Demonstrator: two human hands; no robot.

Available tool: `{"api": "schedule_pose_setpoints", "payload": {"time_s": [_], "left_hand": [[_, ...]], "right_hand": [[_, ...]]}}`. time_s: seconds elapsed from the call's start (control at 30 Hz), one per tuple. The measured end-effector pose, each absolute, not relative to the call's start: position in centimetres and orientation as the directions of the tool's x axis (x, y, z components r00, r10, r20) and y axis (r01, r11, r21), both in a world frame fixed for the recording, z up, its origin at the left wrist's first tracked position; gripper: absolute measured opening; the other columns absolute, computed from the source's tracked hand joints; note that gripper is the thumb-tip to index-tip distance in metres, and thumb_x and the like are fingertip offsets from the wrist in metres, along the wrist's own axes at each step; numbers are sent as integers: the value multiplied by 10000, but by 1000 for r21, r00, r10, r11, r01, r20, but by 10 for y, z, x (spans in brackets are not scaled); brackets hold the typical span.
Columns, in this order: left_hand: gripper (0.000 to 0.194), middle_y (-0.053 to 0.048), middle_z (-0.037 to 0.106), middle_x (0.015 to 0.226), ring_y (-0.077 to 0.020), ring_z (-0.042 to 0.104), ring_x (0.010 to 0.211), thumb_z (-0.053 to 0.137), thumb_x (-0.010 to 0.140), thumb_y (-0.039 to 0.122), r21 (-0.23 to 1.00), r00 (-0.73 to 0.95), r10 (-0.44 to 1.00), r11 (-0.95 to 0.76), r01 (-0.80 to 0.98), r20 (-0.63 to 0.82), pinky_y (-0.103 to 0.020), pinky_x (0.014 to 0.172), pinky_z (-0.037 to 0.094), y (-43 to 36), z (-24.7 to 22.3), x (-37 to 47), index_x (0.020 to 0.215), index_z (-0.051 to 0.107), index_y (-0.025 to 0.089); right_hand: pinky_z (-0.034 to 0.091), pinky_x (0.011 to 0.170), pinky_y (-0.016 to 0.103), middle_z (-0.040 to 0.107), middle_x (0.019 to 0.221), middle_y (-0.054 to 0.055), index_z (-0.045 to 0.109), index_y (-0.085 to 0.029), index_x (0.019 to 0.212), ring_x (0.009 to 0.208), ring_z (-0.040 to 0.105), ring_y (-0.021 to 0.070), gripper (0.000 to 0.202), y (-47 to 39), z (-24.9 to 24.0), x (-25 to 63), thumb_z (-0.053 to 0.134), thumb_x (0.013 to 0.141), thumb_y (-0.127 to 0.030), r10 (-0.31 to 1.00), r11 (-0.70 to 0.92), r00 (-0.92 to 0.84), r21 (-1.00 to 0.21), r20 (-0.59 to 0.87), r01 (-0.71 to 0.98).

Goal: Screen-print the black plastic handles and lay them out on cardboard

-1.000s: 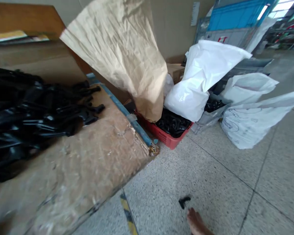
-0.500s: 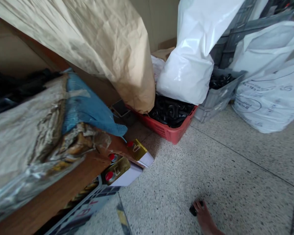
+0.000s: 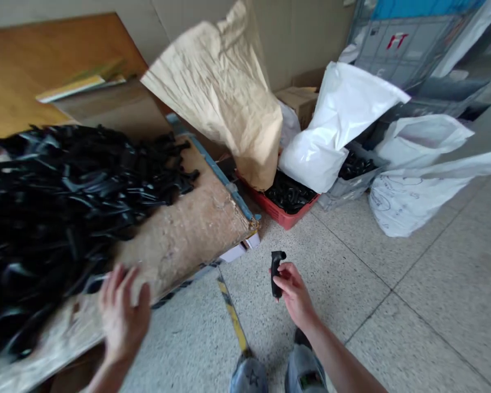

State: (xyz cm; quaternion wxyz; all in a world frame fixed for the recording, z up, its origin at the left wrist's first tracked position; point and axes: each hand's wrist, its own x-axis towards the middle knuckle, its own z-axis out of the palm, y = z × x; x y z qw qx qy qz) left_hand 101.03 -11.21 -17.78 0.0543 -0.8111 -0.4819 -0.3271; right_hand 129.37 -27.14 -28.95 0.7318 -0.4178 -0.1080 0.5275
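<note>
A black plastic handle-like part (image 3: 275, 275), with a short bent stub at its top, is upright in my right hand (image 3: 295, 295). My thumb and fingers close around its side, above the floor. My left hand (image 3: 125, 314) is over the near edge of the worktable (image 3: 188, 224), fingers spread and a little blurred, with nothing visible in it. Just beyond the left hand lies a large heap of black plastic parts (image 3: 77, 185), which covers much of the tabletop.
A red basket (image 3: 286, 218) of black parts stands on the floor past the table corner, with a brown paper sack (image 3: 245, 109) and a white bag (image 3: 315, 153) on it. Grey crates (image 3: 347, 185) and white sacks (image 3: 409, 202) stand to the right. Yellow-black tape (image 3: 235, 322) marks the floor.
My view has risen and swung left, bringing in the tabletop heap and my left hand. My right hand, low over the floor before with a black item, is now raised with the black part.
</note>
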Motion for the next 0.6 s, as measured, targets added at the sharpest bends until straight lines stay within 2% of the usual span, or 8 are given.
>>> {"api": "schedule_pose_setpoints", "payload": {"time_s": [0.1,0.17,0.27,0.33,0.4,0.5,0.53,0.6], "left_hand": [[562,-6,186,1636,-274,180,1491,347,997,329,394,406,747,-637,662,526,-530,1199,214,-140,-144,1070,1535,194,372],[572,-40,110,1651,-258,93,1508,199,1012,356,467,448,750,-656,593,486,-509,1208,197,-170,-109,1111,1569,82,296],[621,-79,74,1647,-284,24,1505,150,999,446,473,611,666,-741,476,428,-553,1204,154,-222,-57,1143,1576,52,238],[715,-118,126,1632,-353,18,1492,263,960,565,476,708,576,-797,373,410,-646,1170,89,-257,-31,1139,1573,112,231],[780,-133,269,1592,-375,124,1480,368,910,632,553,796,457,-811,190,397,-665,1155,90,-285,-12,1119,1563,176,251],[630,-110,532,1439,-274,436,1375,393,947,531,729,863,285,-672,-130,417,-484,1164,287,-310,13,1069,1518,329,271],[567,-108,590,1381,-250,507,1321,397,962,473,759,853,294,-629,-168,432,-430,1137,348,-314,20,1049,1487,395,261],[457,-116,653,1297,-250,581,1240,432,964,382,810,757,496,-581,-75,426,-399,1080,422,-317,29,1005,1385,544,243]], "right_hand": [[324,400,172,625,919,-13,481,-300,1050,541,486,87,319,-286,-181,1272,667,803,-377,922,74,308,-676,-233,-733],[309,385,188,627,917,-1,466,-324,1161,494,464,89,334,-293,-136,1254,576,859,-416,952,21,239,-741,-189,-671],[460,492,307,649,1041,73,419,-340,1337,670,613,195,471,-294,-99,1226,420,903,-525,977,-7,200,-952,-72,-307],[521,668,429,637,1143,106,398,-343,1402,919,647,288,584,-291,-87,1209,429,872,-587,981,15,192,-988,-14,-151],[513,673,433,647,1108,105,436,-351,1385,888,653,289,596,-285,-76,1193,489,846,-599,982,-1,185,-976,-42,-219],[371,435,249,647,904,38,522,-339,1263,517,536,136,464,-278,-54,1167,586,840,-519,983,-100,86,-860,-165,-500],[307,399,211,634,857,13,532,-326,1232,461,473,97,442,-276,-45,1155,621,829,-485,983,-132,33,-815,-183,-564],[326,414,185,623,836,-8,542,-297,1199,489,474,73,434,-272,-27,1124,676,803,-412,982,-161,-29,-741,-188,-653]]}}
